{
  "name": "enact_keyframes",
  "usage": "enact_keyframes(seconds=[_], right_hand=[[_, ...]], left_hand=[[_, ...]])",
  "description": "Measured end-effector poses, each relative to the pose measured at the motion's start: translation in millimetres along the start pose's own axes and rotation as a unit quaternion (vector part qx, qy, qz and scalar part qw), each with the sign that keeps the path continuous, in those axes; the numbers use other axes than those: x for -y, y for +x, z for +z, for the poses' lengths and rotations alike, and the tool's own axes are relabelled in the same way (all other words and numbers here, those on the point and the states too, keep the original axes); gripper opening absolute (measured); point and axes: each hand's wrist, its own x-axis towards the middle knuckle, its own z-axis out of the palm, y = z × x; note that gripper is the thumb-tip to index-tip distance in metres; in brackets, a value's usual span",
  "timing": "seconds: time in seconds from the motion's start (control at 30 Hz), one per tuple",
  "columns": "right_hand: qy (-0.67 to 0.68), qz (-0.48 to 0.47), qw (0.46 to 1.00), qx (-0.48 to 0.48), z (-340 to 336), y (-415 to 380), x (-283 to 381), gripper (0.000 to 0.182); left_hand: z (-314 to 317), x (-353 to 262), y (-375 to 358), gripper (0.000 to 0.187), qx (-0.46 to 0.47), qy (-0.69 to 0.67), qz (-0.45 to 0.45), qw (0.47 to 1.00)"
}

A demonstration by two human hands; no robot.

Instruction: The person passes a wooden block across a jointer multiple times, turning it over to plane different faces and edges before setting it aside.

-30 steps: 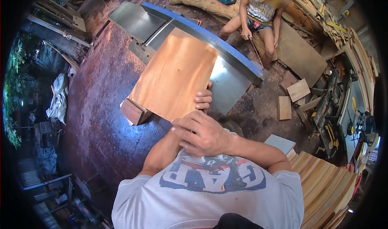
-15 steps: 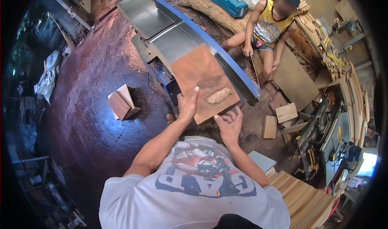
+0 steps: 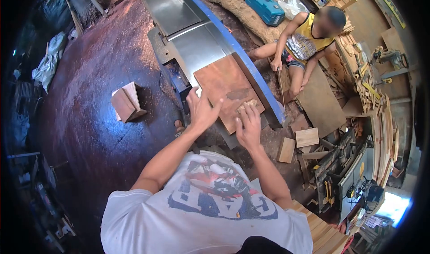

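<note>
A reddish-brown wooden board (image 3: 224, 81) lies flat on the metal bed of a jointer (image 3: 197, 45), close to its blue fence (image 3: 244, 59). My left hand (image 3: 204, 110) is at the board's left edge, fingers spread, gripping nothing. On the near end of the board is a rough tan piece of wood (image 3: 253, 103), partly hidden by my right hand (image 3: 249, 126). The right fingers curl over this piece, with the thumb lower down on the board's near end. A dark patch marks the board's surface just beyond the tan piece.
Beyond the fence a seated person (image 3: 309, 41) holds a thin tool. A teal case (image 3: 265, 7) lies by a log (image 3: 242, 14). Stacked wood blocks (image 3: 128, 102) stand on the floor at left; offcuts (image 3: 307, 137) lie at right. Wooden slats (image 3: 322, 231) are beside me.
The board has gone from being held tilted above the machine to lying flat on its bed. My left hand has let go and spread; my right has moved from the board's edge onto the tan piece.
</note>
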Motion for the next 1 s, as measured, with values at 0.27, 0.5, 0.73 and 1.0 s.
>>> enact_keyframes(seconds=[0.27,0.5,0.73,1.0], right_hand=[[-0.053,-0.091,0.989,0.102,35,72,-40,0.053],[-0.042,-0.111,0.989,0.092,75,143,-39,0.049],[-0.006,-0.156,0.983,0.096,106,202,-39,0.047],[0.052,-0.168,0.978,0.115,137,249,-45,0.052]], left_hand=[[74,22,105,0.07,0.102,0.139,0.23,0.958],[65,50,177,0.078,0.093,0.186,0.206,0.956],[52,74,235,0.08,0.09,0.212,0.198,0.953],[43,93,279,0.08,0.093,0.249,0.181,0.947]])
